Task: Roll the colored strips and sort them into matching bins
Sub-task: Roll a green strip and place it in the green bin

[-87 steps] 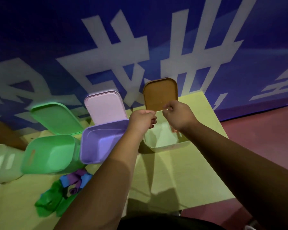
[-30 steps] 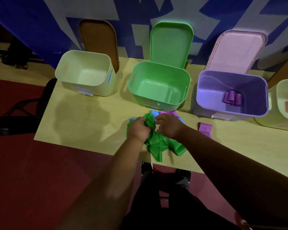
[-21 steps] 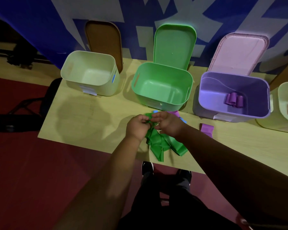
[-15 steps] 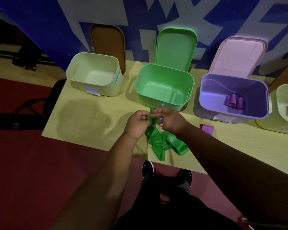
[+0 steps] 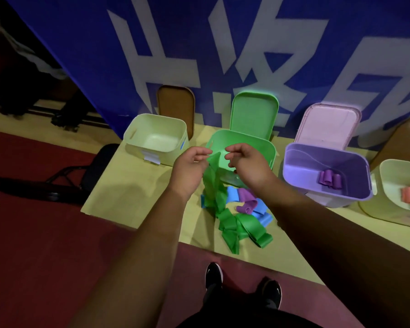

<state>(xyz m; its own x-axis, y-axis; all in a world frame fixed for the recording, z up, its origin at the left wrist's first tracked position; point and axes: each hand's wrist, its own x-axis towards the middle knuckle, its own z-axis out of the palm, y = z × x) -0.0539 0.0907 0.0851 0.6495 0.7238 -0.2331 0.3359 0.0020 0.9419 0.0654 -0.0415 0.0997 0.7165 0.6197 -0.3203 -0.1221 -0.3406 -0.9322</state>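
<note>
Left hand [image 5: 191, 167] pinches the top end of a long green flexible strip [image 5: 212, 183], raised before the open green plastic bin [image 5: 242, 136]. Right hand [image 5: 249, 165] sits just beside that end, fingers curled; whether it grips cannot be told. The strip's rest trails onto the pale yellow tabletop [image 5: 133, 185], among loose blue and purple strips [image 5: 246, 201]. Rolled purple strips [image 5: 330, 179] lie inside the purple plastic bin [image 5: 301, 162].

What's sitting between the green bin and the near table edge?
Head view: a tangled pile of green strips, blue strips and a curled purple strip.
</note>
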